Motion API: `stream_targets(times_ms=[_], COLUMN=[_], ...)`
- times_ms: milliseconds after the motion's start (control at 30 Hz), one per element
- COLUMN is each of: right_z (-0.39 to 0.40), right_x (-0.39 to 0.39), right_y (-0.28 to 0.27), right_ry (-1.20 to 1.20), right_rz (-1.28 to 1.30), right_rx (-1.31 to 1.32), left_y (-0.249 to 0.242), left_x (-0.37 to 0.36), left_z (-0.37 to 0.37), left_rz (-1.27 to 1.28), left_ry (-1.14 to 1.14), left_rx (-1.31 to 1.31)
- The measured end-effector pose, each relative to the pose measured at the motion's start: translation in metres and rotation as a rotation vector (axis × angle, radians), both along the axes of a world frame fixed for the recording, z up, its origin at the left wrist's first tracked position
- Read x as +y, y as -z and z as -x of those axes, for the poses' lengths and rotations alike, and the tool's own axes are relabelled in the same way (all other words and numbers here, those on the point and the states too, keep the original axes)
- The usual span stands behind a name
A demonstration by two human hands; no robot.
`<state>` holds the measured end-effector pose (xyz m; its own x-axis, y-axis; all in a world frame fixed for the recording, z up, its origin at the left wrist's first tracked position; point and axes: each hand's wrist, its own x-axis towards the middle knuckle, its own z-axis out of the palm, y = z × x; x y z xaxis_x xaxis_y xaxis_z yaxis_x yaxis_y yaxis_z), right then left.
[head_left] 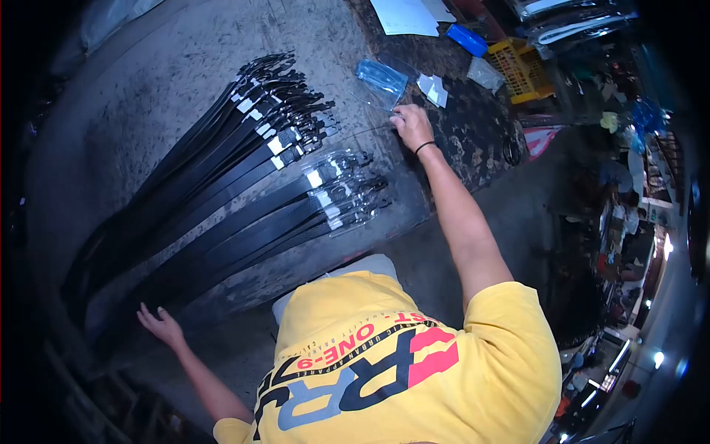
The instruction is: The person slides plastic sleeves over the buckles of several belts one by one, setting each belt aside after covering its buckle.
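Several black belts [222, 170] lie side by side on a worn grey table [148, 89], with white tags near their buckles. The nearer belts [281, 222] have their buckle ends in clear plastic sleeves [342, 194]. My right hand [411, 127], a dark band on its wrist, reaches to the far side of the belts, its fingers closed on the edge of a clear plastic bag [366, 122]. More clear bags [381, 78] lie just beyond it. My left hand [160, 323] rests flat with fingers spread at the table's near edge, by the belts' tail ends.
Beyond the bags are a white sheet [405, 16], a blue object [467, 39], small plastic packets [433, 89] and a yellow crate [522, 68]. Right of the table the floor drops to a cluttered, dim area with lights. My yellow T-shirt [399, 370] fills the lower frame.
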<state>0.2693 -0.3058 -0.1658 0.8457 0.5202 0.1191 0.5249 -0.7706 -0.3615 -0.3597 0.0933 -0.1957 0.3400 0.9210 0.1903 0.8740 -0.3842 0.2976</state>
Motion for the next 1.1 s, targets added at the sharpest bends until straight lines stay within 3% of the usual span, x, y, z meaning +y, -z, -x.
stream_targets(times_ms=[167,233,300,367,433,500,533,567,633,800,1100], right_z=[-0.055,-0.066,-0.075,-0.091,-0.097,-0.093,-0.072,-0.06,-0.036,0.011,0.068], right_x=[0.021,0.029,0.032,0.029,0.025,0.026,0.027,0.029,0.027,0.023,0.015], right_y=[0.012,0.015,0.028,0.036,0.033,0.031,-0.008,-0.024,-0.044,-0.078,-0.101], right_ry=[-0.06,-0.01,-0.007,-0.07,-0.148,-0.025,0.07,0.048,0.017,-0.084,-0.137], right_rz=[-0.014,0.148,0.077,0.09,0.023,-0.5,-0.71,-0.717,-0.96,-0.966,-1.001], right_rx=[-0.029,0.02,-0.064,0.097,0.087,0.687,1.072,1.079,1.226,1.143,1.024], left_y=[-0.029,-0.05,-0.058,-0.067,-0.071,-0.081,-0.091,-0.097,-0.094,-0.118,-0.131], left_x=[-0.11,-0.149,-0.176,-0.198,-0.216,-0.232,-0.243,-0.253,-0.263,-0.284,-0.279], left_z=[-0.105,-0.152,-0.183,-0.216,-0.255,-0.304,-0.331,-0.36,-0.404,-0.476,-0.455], left_rz=[0.245,0.259,0.202,0.149,0.243,0.433,0.645,0.856,1.028,1.329,1.411], left_ry=[-0.029,0.004,0.103,0.189,0.175,0.189,0.143,0.102,0.221,0.269,0.321], left_rx=[-0.276,-0.196,-0.175,-0.148,-0.317,-0.531,-0.666,-0.806,-0.748,-0.954,-1.095])
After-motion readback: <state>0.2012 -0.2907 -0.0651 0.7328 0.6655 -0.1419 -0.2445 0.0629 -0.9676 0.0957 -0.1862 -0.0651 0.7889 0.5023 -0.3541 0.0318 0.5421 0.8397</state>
